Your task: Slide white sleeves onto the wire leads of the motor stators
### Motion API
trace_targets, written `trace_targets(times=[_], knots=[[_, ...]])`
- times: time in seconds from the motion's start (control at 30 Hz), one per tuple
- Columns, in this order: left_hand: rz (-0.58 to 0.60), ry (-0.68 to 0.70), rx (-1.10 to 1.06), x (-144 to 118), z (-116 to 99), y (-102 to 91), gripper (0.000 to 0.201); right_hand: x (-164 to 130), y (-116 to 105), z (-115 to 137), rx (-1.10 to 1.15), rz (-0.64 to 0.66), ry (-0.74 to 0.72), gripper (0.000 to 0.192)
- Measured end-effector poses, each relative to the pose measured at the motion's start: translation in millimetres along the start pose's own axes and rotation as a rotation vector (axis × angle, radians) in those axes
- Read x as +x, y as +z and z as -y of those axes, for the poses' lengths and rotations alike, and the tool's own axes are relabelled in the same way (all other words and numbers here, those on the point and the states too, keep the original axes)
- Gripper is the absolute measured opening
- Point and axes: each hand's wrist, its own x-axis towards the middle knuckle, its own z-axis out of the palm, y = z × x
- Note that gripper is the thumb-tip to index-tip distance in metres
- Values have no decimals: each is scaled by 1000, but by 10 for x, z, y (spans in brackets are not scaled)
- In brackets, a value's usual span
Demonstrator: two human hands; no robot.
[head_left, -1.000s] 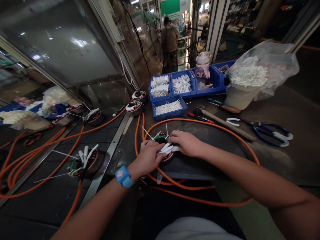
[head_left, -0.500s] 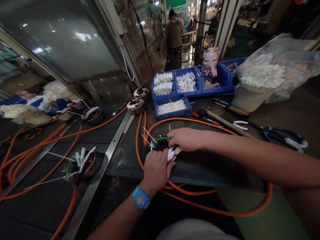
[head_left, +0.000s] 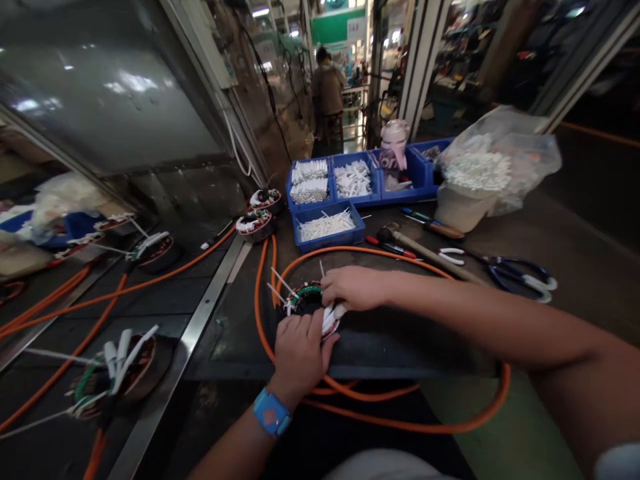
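Both hands on the stator (head_left: 307, 301), which lies flat near the counter (head_left: 400, 333) front edge, inside the orange cable (head_left: 350, 250) loop. Left hand (head_left: 300, 350) covers its near rim from below, fingers curled on it. Right hand (head_left: 353, 288) comes in from the right, pinching the white sleeves (head_left: 330, 319) on the right rim; sleeves run roughly toward the person. Hands nearly touching.

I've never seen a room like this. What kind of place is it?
Probably a workshop or small factory: wound motor coils sit along the bench, blue bins hold small white parts, and scissors lie nearby.
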Motion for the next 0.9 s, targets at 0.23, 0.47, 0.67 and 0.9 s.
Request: trace_targets(times=[0.23, 0.47, 0.67, 0.9], knots=[[-90, 31, 48, 5, 36, 93, 37, -1618, -276, -630, -168, -1229, 1029, 19], [-110, 50, 66, 12, 43, 110, 37, -2565, -821, -1198, -381, -1324, 1306, 24], [-128, 67, 62, 25, 40, 84, 34, -2501, -665, -1157, -144, -1501, 1144, 11], [-121, 59, 67, 36, 22, 69, 34, -2600, -540, -1207, -76, -1399, 1109, 12]])
